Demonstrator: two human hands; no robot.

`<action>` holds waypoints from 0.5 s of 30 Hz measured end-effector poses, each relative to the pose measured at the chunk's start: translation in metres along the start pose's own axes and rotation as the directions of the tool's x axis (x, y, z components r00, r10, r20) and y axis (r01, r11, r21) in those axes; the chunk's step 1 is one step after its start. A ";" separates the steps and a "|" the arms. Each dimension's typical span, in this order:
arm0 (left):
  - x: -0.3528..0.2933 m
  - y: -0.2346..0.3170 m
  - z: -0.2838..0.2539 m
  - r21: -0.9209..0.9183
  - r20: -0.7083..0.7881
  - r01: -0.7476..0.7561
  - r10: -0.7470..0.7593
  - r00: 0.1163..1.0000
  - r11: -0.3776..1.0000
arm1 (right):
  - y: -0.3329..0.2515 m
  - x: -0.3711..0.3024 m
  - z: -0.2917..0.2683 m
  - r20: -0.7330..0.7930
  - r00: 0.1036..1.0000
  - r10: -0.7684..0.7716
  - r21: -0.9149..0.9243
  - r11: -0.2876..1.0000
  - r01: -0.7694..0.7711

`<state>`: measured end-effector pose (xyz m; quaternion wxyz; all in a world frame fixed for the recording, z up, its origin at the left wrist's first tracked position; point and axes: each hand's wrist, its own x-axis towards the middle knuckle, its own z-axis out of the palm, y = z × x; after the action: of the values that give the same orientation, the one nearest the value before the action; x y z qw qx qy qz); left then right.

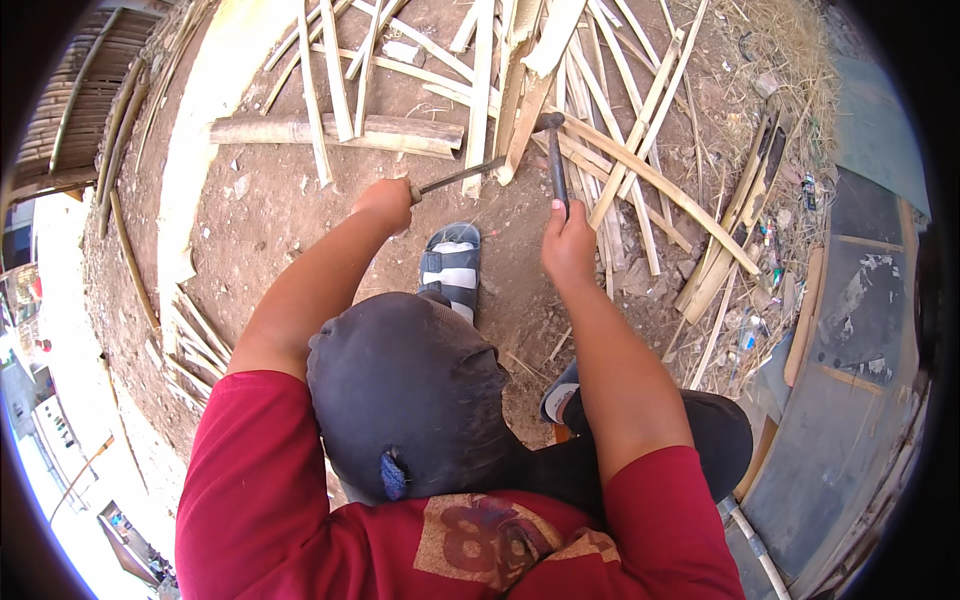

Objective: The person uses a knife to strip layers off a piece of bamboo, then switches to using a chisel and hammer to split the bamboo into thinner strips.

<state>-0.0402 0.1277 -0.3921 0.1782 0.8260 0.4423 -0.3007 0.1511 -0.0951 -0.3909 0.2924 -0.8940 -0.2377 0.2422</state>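
My left hand (387, 205) is closed round the handle of a long-bladed knife (460, 175). Its dark blade points right, and the tip meets the lower part of a split bamboo piece (524, 118). In my right hand (569, 243) is a hammer (557, 168), gripped by its dark handle. The hammer head is raised beside the bamboo, just right of the knife tip, and I cannot tell whether they touch. Several pale bamboo strips (640, 120) lie crossed beyond and to the right of the hammer.
A thick bamboo pole (340, 136) lies across the dirt ahead on the left. My sandalled foot (450, 265) is between my arms, and my bent knee (718, 440) is at the right. Dark panels (860, 310) border the right side, near scattered litter. More sticks (195, 345) lie at left.
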 end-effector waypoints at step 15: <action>-0.002 0.001 0.019 -0.078 0.009 0.011 -0.011 1.000 0.997 | 0.033 0.002 -0.001 0.131 0.991 0.028 -0.184 0.983 -0.004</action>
<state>-0.0470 0.1157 -0.4048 0.2103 0.8147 0.4574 -0.2877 0.1625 -0.1172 -0.4119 0.1906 -0.9009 -0.2707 0.2805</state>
